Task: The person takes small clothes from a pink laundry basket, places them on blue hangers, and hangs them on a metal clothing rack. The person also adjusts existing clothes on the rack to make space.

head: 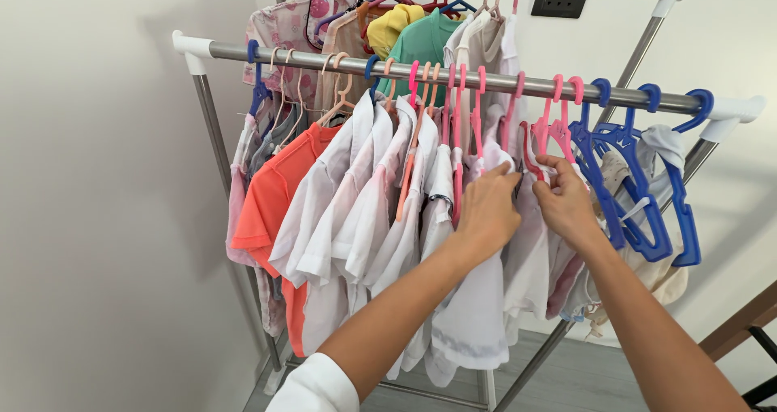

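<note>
A metal clothes rack [324, 60] holds several small white shirts [364, 210] on pink hangers [457, 112], plus an orange shirt [279, 193] at the left. My left hand [486, 210] pinches the fabric of a white shirt [477, 307] in the middle of the front rail. My right hand [565, 200] grips the same garment's shoulder just beside it, under a pink hanger [558, 129]. Both hands are close together, fingers closed on cloth.
Empty blue hangers [639, 185] hang at the right end of the rail. A second rail behind carries yellow, green and patterned clothes [405, 36]. White walls stand left and behind; a wooden piece [740, 323] shows at lower right.
</note>
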